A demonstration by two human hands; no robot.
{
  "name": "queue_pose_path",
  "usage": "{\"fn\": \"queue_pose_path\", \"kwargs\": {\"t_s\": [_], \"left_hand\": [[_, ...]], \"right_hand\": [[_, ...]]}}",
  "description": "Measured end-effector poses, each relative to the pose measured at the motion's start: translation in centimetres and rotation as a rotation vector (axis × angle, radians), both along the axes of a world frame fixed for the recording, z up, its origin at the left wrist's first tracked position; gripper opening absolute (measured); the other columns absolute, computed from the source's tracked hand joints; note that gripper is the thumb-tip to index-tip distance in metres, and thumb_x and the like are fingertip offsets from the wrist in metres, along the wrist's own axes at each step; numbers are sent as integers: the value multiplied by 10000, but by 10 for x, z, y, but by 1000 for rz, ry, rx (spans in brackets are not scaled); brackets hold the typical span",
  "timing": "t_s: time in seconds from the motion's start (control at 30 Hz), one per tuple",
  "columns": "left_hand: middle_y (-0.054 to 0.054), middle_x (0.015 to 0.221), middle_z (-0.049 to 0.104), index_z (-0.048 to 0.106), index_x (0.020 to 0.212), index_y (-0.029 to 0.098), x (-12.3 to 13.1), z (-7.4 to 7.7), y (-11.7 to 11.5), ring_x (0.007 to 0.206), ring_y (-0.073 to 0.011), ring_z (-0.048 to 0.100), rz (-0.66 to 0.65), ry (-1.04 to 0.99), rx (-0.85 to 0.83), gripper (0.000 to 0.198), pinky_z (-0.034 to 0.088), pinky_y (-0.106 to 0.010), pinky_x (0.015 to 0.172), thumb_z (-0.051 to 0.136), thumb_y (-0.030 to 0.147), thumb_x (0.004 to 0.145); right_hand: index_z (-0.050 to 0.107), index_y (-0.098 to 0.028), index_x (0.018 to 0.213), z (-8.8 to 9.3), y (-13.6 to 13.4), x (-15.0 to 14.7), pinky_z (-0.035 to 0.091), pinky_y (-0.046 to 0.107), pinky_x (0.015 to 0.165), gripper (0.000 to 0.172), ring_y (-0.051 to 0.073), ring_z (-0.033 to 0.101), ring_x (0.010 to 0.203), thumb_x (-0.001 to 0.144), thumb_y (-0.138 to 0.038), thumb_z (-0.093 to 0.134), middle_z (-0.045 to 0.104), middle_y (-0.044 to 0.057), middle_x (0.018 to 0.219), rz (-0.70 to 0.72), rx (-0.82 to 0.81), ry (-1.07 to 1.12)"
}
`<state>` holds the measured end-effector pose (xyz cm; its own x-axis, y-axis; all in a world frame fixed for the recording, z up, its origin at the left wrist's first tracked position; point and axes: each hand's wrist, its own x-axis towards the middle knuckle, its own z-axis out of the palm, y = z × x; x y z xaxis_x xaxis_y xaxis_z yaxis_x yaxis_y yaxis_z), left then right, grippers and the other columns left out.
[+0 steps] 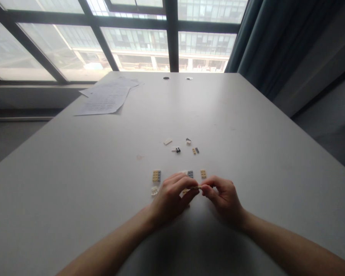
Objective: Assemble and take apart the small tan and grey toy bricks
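The left hand (172, 194) and the right hand (222, 196) meet over the near part of the white table (247, 138), each with thumb and fingers pinched on a thin tan piece (196, 188) that lies about level between their fingertips; the left fingers cover part of it. Below the left hand a small tan bit (188, 206) shows, mostly hidden. Just beyond the fingers lie a studded grey piece (190, 174), with something white partly covered at its left, and, to the right, a studded tan plate (203, 174). Left of the left hand, a tan-and-grey studded block (156, 176) lies flat, and a small white piece (154, 191) is on its near side, close to the wrist. Farther out is a looser group: a flat white tile (168, 142) at the left, a black piece (178, 150) with a white strip at its left end, a small grey-and-white pair (188, 141), and a narrow tan strip (193, 151) just beside a narrow dark grey strip (197, 150). Printed papers (103, 100) overlap at the far left edge. Two round holes (166, 78) sit near the far edge, before a dark-framed window (174, 46), with a dark blue curtain (255, 42) to its right.
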<state>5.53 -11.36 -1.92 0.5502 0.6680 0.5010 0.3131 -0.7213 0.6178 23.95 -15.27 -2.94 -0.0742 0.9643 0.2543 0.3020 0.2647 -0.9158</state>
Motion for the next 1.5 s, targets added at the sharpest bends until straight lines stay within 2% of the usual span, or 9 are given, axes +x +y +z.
{"fn": "queue_pose_path", "kwargs": {"t_s": [0.33, 0.57, 1.13, 1.5], "left_hand": [[-20, 731, 645, 608, 884, 175, 0, -1, -1, 659, -122, 563, 11, -7, -34, 30, 447, -241, 651, 593, 199, 875], [-28, 748, 665, 609, 919, 176, 0, -1, -1, 673, -126, 587, -1, -20, -71, 50, 462, -252, 673, 582, 197, 882], [-24, 741, 650, 601, 940, 187, 1, -5, -2, 698, -144, 590, -31, 35, -107, 82, 457, -267, 695, 572, 228, 876], [-21, 732, 641, 587, 980, 188, 1, -10, -3, 711, -151, 588, -58, 100, -75, 128, 437, -270, 692, 582, 273, 884]], "right_hand": [[658, -172, 780, 2, 0, -1, 455, 244, 566, 203, 134, 580, 567, 883, -326, 575, 636, 0, 621, -2, -8, 6], [626, -193, 910, -4, -1, -2, 458, 230, 537, 115, 120, 574, 515, 895, -285, 558, 604, -32, 569, -1, -39, 71], [595, -200, 987, -8, 0, -2, 483, 243, 550, 145, 131, 597, 536, 909, -310, 542, 576, -41, 577, -35, -78, 135], [622, -192, 898, -8, 1, -1, 469, 232, 551, 110, 121, 577, 554, 896, -284, 562, 585, -31, 614, -12, -88, 136]]}}
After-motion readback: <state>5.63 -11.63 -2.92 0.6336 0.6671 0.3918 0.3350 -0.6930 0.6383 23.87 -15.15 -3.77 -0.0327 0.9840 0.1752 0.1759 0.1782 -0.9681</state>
